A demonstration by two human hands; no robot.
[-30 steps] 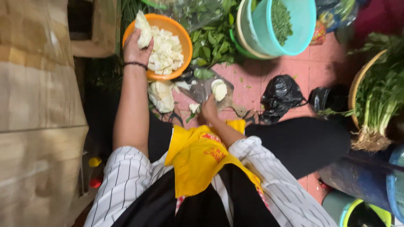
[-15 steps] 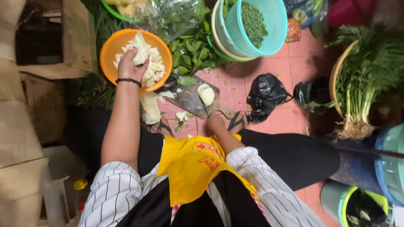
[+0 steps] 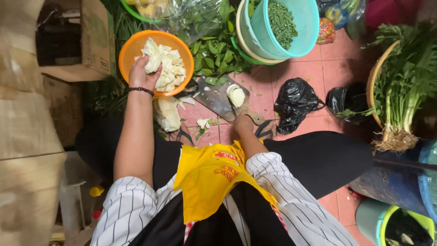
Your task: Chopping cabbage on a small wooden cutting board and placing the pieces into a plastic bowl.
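cabbage pieces (image 3: 169, 68) are lying in the orange bowl (image 3: 132, 45) on the floor, the left hand (image 3: 142, 73) clutching a bunch over it. nearer, the right hand (image 3: 243, 122) is gripping a knife (image 3: 232, 107) on the cutting board (image 3: 214, 98); leafy greens (image 3: 216, 54) are lying beyond.

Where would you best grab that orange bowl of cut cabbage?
Probably by the orange bowl's rim on the bare left side, coming from above. The left hand covers the near edge, cabbage heaps the middle, and leaves crowd the right, so there the thin rim is free to pinch.
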